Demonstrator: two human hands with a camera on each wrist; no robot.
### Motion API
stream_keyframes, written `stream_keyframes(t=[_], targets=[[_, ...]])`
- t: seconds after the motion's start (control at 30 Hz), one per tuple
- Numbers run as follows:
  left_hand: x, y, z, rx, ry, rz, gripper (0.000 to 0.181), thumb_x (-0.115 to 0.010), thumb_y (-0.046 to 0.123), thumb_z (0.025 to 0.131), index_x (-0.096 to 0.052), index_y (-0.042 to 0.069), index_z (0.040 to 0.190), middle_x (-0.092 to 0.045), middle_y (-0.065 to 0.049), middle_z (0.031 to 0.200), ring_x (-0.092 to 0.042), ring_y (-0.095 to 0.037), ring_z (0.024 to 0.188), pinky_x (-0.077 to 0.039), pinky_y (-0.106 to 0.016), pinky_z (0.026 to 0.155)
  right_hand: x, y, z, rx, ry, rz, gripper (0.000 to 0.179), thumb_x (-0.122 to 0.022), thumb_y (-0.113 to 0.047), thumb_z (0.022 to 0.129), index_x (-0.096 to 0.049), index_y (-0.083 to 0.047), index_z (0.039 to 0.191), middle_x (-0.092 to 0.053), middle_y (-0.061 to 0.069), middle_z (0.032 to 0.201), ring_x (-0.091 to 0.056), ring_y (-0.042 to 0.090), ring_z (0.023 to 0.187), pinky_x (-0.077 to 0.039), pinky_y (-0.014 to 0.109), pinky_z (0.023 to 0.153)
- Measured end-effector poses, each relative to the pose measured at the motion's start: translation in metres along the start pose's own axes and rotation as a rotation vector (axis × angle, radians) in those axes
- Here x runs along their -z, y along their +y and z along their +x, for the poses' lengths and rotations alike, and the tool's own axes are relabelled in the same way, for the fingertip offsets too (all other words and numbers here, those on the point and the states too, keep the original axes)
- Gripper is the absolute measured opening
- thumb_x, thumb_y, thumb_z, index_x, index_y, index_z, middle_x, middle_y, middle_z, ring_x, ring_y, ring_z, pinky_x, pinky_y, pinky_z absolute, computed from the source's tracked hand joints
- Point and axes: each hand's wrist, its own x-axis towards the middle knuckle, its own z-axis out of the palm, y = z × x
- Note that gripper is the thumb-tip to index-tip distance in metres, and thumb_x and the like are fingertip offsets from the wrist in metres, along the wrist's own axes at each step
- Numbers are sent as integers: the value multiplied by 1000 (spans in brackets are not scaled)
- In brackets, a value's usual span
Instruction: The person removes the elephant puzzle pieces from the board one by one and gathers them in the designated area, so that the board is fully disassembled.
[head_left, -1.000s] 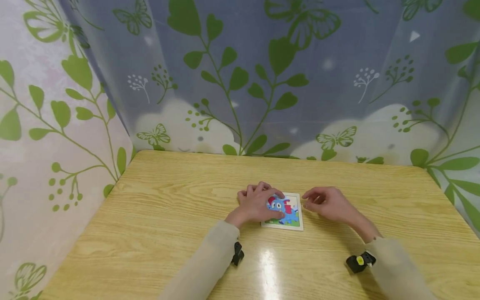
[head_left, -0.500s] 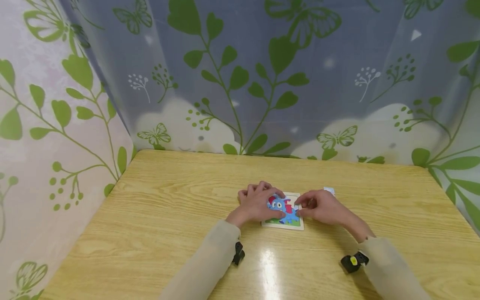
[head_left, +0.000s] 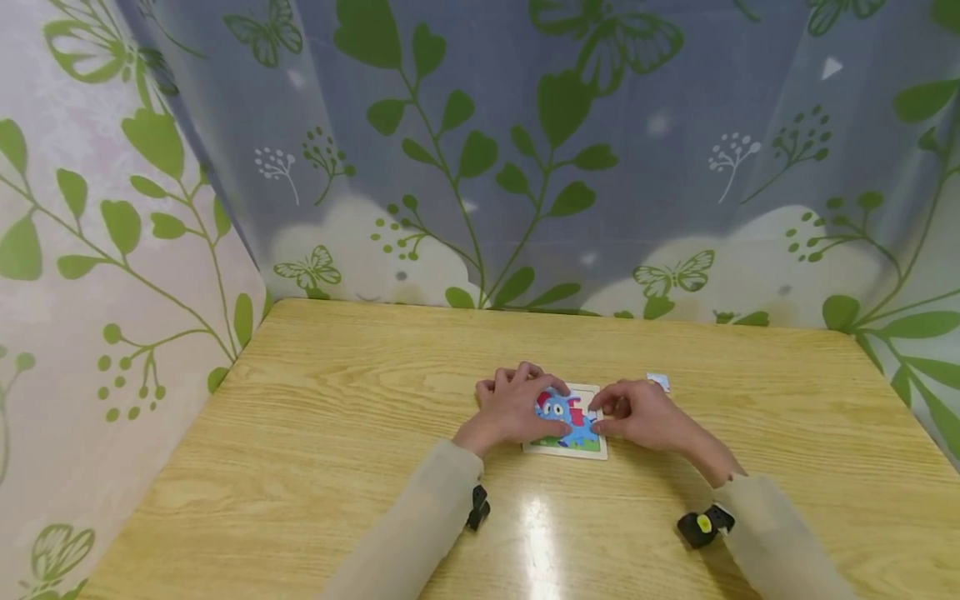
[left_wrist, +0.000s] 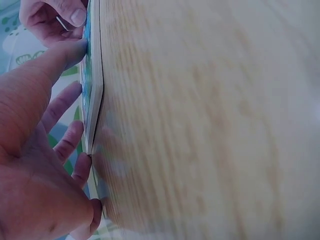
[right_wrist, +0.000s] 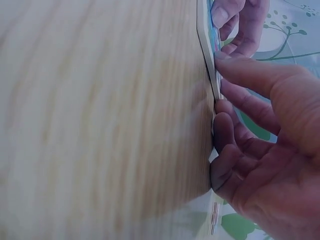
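A square jigsaw puzzle [head_left: 581,452] with a pale frame and a blue cartoon animal lies flat on the table. My left hand [head_left: 517,407] is spread over its left side, thumb and index finger pressing the picture. At the right edge, my right hand [head_left: 647,415] pinches a small puzzle piece [head_left: 592,414] between thumb and index finger, mostly hidden by the fingertips. A bare pale patch shows in the upper right of the picture. From the right wrist view, the thumb and fingers meet the edge of the thin board [right_wrist: 204,40], with the other fingers curled against the table.
Another loose puzzle piece [head_left: 657,382] lies on the wooden table [head_left: 337,400] just beyond my right hand. A leaf-patterned curtain [head_left: 480,167] hangs along the table's back edge, with similar cloth at both sides. Small black cameras are strapped to both wrists.
My right hand has moved left from beside the puzzle onto its right edge, uncovering the loose piece behind it. Over the last half second it barely moves. The left hand stays in place.
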Motion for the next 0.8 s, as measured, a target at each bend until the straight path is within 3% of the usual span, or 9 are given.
stream_keyframes(t=[0.47,0.8], targets=[[-2,1,1,4,-1,23,46,-72,59,87,-61,42,129,-43,2,147,-37,-34,126,-25,-56,97,-4,1,1,-29,-3,60,19,-81,-14,87,-71,-6,100,-61,1,83,-49,9,68,-41,23,62],[2,1,1,4,-9,0,46,-75,55,87,-62,41,129,-43,2,149,-38,-33,125,-25,-57,98,-5,2,1,-38,17,42,19,-81,-14,87,-71,-6,101,-63,1,83,-51,10,69,-42,23,62]])
